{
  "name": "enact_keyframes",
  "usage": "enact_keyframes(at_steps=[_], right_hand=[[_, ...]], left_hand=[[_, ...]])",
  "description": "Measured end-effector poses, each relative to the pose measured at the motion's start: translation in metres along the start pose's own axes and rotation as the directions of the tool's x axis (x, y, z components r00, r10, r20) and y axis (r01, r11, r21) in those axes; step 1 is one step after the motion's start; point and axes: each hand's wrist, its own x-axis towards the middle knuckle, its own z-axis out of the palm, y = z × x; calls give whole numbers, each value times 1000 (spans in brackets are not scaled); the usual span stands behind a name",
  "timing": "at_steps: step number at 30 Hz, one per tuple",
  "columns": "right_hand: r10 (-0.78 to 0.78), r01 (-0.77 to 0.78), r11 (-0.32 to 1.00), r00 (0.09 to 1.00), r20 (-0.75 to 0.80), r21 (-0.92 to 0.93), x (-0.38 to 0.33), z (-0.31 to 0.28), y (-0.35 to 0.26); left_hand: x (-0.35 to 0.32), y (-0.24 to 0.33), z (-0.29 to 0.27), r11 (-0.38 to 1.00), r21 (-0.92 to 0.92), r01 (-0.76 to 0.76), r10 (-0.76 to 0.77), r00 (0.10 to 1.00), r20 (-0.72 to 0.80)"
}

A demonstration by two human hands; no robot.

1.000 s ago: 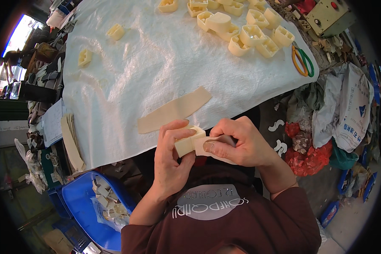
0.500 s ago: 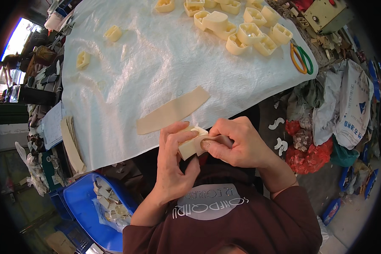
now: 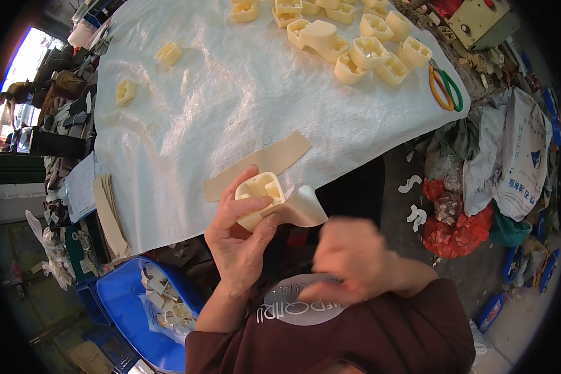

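Observation:
My left hand (image 3: 240, 240) grips a cream plastic shoe heel (image 3: 250, 219) by its sides, its hollow, ribbed face turned up. A beige leather-like strip (image 3: 302, 209) sticks out from the heel's right side, its free end curling outward. To the right and lower, in front of my shirt, is my right hand (image 3: 349, 252), apart from the heel and smeared by motion, so its fingers cannot be made out. Just beyond my left hand, a flat beige strip (image 3: 274, 156) lies on the white sheet (image 3: 187, 137).
Many similar heels (image 3: 369, 53) are heaped at the sheet's far right, beside orange-and-green-handled scissors (image 3: 442, 87). Two more heels (image 3: 168, 53) lie far left. Stacked strips (image 3: 109, 215) rest at the left edge, above a blue bin (image 3: 121, 293) of scraps. Bags (image 3: 458, 230) stand right.
My right hand has let go of the strip and moved down. My left hand has drawn slightly left and turned the heel so its hollow face shows; the strip's end now hangs free.

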Motion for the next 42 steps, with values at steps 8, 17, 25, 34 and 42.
enact_keyframes(at_steps=[8, 17, 25, 34, 42], right_hand=[[642, -363, 421, 767, 10, 831, -2, 45, 31], [705, -317, 303, 709, 12, 899, 8, 15, 38], [681, -341, 277, 729, 67, 898, 7, 16, 40], [647, -375, 400, 762, 31, 836, 7, 9, 47], [637, -370, 521, 769, -62, 770, 3, 4, 48]], left_hand=[[1, -10, -1, 982, -187, 30, -10, 994, 109], [-2, -23, -17, 946, -320, 47, 41, 964, 264], [-3, -20, -11, 940, -326, 97, 9, 951, 309], [5, -16, 5, 987, -159, 20, 29, 955, 297], [5, -6, 4, 973, 172, -157, 115, 967, 229]])
